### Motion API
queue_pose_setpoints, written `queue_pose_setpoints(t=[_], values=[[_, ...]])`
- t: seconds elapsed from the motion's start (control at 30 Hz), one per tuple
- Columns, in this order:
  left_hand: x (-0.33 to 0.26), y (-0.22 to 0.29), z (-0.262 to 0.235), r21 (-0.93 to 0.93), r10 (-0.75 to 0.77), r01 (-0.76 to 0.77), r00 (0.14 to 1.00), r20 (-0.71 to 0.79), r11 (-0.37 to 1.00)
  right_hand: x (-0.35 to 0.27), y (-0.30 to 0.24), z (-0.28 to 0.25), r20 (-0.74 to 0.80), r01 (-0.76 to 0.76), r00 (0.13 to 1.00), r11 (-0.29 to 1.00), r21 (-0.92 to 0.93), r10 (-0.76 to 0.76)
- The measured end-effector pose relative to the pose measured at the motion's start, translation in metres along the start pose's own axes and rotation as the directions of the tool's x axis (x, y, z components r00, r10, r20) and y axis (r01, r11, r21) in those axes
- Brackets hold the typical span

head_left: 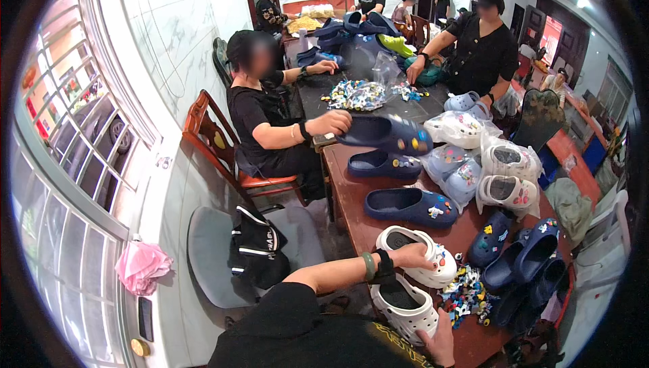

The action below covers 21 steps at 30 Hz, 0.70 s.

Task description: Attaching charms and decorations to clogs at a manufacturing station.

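Two white clogs at the near end of the reddish-brown tabletop (357, 191), side by side, toes pointing right. Upper white clog (420, 277) has charms on its toe; lower white clog (410, 318) shows plain holes. Left grip (411, 257), with green bangle (368, 266) and black wristband (385, 264), lies over the upper clog's top; fingertips partly hidden, so can't tell if it's pinching. Right grip (441, 341) pinches the lower clog at its toe end, thumb on the side.

Loose pile of multicoloured charms (466, 298) just right of both toes. Navy clog with charms (409, 207) lies just beyond the white pair; more navy clogs (537, 253) crowd the right edge. Farther up: bagged white clogs (508, 191) and bagged light-blue clogs (454, 170), clear plastic.

Seated co-worker in black (260, 114) at left, one hand at a motion-blurred navy clog (382, 134). Standing co-worker (483, 47) opposite, one hand near light-blue clogs (465, 102). Another charm heap (355, 95) on the dark tabletop (312, 90) between them.

Grey chair (209, 249) near the left forearm, black bag (257, 239) on it.
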<state>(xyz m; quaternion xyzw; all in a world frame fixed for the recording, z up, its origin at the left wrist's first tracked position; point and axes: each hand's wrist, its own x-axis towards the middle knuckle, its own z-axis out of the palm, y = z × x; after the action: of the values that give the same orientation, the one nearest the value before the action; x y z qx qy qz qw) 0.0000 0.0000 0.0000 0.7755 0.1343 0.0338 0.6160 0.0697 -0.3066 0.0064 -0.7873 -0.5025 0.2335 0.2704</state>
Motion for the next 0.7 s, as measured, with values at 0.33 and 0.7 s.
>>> queue_pose_setpoints(t=[0.33,0.7], values=[[-0.082,0.100,-0.054,0.584,0.244,-0.336,0.941,0.233,0.739,-0.002,-0.001,0.007,-0.029,-0.020,0.999,0.999,-0.026,0.019],[-0.127,0.251,0.032,-0.548,0.761,-0.646,0.081,0.644,0.532,0.029,0.021,-0.002,0.149,-0.004,0.989,0.998,0.063,-0.005]])
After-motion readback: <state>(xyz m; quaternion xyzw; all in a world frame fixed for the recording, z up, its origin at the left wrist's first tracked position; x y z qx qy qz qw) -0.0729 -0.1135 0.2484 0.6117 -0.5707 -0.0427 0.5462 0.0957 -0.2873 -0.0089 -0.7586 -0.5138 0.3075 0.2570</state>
